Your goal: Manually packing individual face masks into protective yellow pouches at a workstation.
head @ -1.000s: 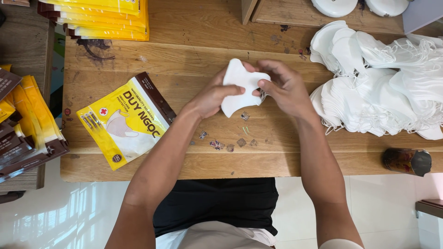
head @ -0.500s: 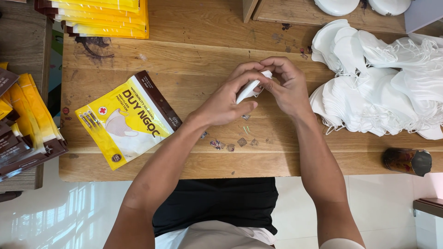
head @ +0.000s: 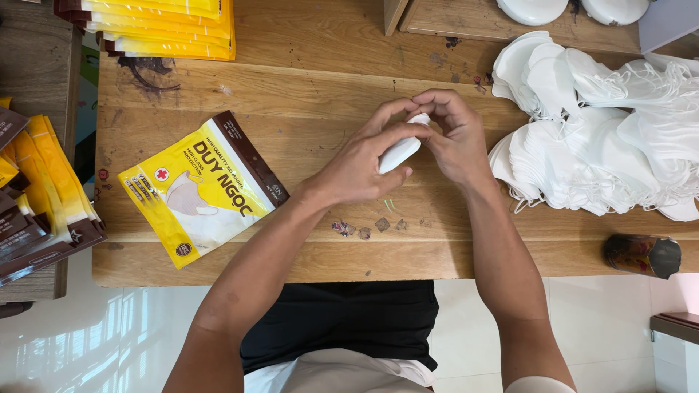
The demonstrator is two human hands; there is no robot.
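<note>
Over the middle of the wooden table [head: 306, 87], my left hand [head: 364, 160] and my right hand [head: 455, 135] meet around one white face mask [head: 399, 151]. The mask is folded into a narrow roll and both hands pinch it, the left wrapped along its length, the right at its upper end. A yellow and brown flat pouch [head: 200, 188] with a mask picture lies on the table to the left of my left hand, apart from it. A large heap of loose white masks [head: 597, 138] sits to the right of my right hand.
A stack of yellow pouches [head: 167, 29] lies at the back left. More yellow and brown pouches [head: 36, 196] fan out on a lower surface at the far left. A dark cylindrical object [head: 641, 255] rests at the table's front right edge. Wooden box edges [head: 437, 18] stand at the back.
The mask was spread open between my hands a second ago. Now it is folded into a tight narrow roll, and my hands have closed in around it.
</note>
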